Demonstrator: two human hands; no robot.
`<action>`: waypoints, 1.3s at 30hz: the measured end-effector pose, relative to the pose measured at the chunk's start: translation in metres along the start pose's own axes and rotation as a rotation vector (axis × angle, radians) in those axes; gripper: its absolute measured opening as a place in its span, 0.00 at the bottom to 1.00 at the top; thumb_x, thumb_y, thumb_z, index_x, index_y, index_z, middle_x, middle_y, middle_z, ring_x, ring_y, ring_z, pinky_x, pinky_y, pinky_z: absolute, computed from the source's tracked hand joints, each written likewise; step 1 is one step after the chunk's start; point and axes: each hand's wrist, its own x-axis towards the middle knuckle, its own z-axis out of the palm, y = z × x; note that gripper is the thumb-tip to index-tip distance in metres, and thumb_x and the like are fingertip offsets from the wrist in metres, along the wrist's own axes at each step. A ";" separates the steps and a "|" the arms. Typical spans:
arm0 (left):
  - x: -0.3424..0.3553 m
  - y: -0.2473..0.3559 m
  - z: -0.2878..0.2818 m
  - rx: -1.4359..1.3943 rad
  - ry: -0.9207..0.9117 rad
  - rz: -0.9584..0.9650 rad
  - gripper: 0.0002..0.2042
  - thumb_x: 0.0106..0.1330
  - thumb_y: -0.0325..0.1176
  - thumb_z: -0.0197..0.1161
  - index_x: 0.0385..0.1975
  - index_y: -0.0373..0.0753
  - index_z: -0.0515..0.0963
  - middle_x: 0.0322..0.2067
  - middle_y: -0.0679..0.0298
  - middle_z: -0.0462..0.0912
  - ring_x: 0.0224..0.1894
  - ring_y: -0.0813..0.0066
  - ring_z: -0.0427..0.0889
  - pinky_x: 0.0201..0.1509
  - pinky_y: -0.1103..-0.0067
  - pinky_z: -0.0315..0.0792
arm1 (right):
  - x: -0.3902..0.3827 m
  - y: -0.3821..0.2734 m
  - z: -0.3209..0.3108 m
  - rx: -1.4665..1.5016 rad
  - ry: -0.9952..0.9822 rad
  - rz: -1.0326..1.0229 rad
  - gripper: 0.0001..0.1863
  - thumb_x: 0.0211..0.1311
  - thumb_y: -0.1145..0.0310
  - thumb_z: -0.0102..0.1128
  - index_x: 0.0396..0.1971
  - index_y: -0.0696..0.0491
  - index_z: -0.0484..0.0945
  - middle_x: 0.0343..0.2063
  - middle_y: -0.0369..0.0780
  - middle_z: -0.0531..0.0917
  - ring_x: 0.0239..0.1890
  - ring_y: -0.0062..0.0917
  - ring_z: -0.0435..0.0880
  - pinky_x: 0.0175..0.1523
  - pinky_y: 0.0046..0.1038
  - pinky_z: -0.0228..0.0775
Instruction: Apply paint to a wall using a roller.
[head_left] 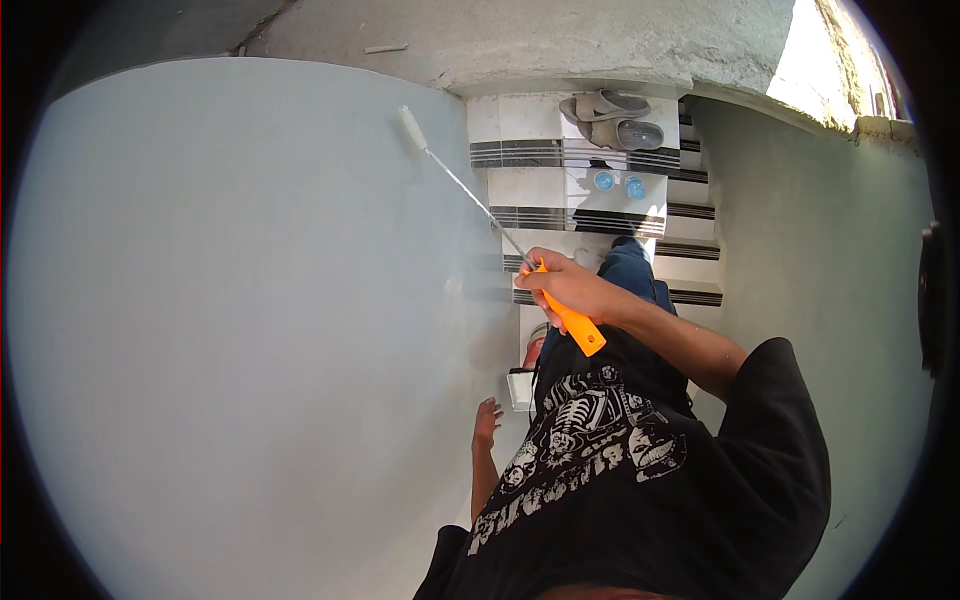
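My right hand [555, 280] grips the orange handle [583, 327] of a long-rod paint roller. Its small white roller head [413, 128] is against or very near the pale grey-blue wall [250, 300] on the left; I cannot tell if it touches. My left hand [487, 420] hangs low beside that wall with its fingers apart, holding nothing. Near it are a white tray [521, 392] and a reddish container [533, 347], both partly hidden by my body.
Below me are white stair steps [520, 185] with dark striped edges, carrying grey slip-on shoes [625, 133] and two small blue objects [635, 188]. A greenish wall [800, 300] runs along the right. A rough concrete ledge [600, 50] with a small white stick [386, 48] crosses the top.
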 end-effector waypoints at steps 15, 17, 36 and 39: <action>0.004 -0.049 0.006 -0.036 -0.024 -0.053 0.30 0.67 0.58 0.47 0.62 0.46 0.61 0.57 0.59 0.72 0.54 0.66 0.73 0.52 0.63 0.65 | 0.088 -0.016 -0.020 0.058 -0.025 0.106 0.14 0.61 0.67 0.53 0.40 0.57 0.62 0.24 0.36 0.68 0.17 0.20 0.68 0.22 0.26 0.66; 0.004 -0.042 0.007 -0.040 -0.025 -0.061 0.30 0.67 0.58 0.47 0.62 0.46 0.61 0.57 0.60 0.72 0.54 0.66 0.73 0.52 0.63 0.65 | 0.112 -0.025 -0.036 0.078 0.000 0.102 0.11 0.61 0.68 0.52 0.36 0.57 0.63 0.23 0.36 0.69 0.17 0.20 0.68 0.22 0.25 0.66; -0.016 -0.067 0.015 -0.045 0.000 -0.113 0.29 0.68 0.55 0.46 0.64 0.45 0.59 0.59 0.58 0.70 0.57 0.65 0.71 0.55 0.62 0.64 | 0.196 -0.030 -0.062 0.093 -0.051 0.058 0.07 0.57 0.74 0.52 0.22 0.54 0.65 0.18 0.36 0.70 0.18 0.20 0.72 0.24 0.23 0.69; -0.012 -0.083 0.017 -0.051 -0.012 -0.107 0.30 0.67 0.55 0.47 0.64 0.46 0.59 0.59 0.59 0.71 0.57 0.65 0.72 0.55 0.62 0.64 | 0.150 -0.020 -0.016 0.038 -0.095 0.036 0.05 0.56 0.76 0.52 0.28 0.58 0.66 0.21 0.39 0.69 0.19 0.23 0.72 0.26 0.28 0.73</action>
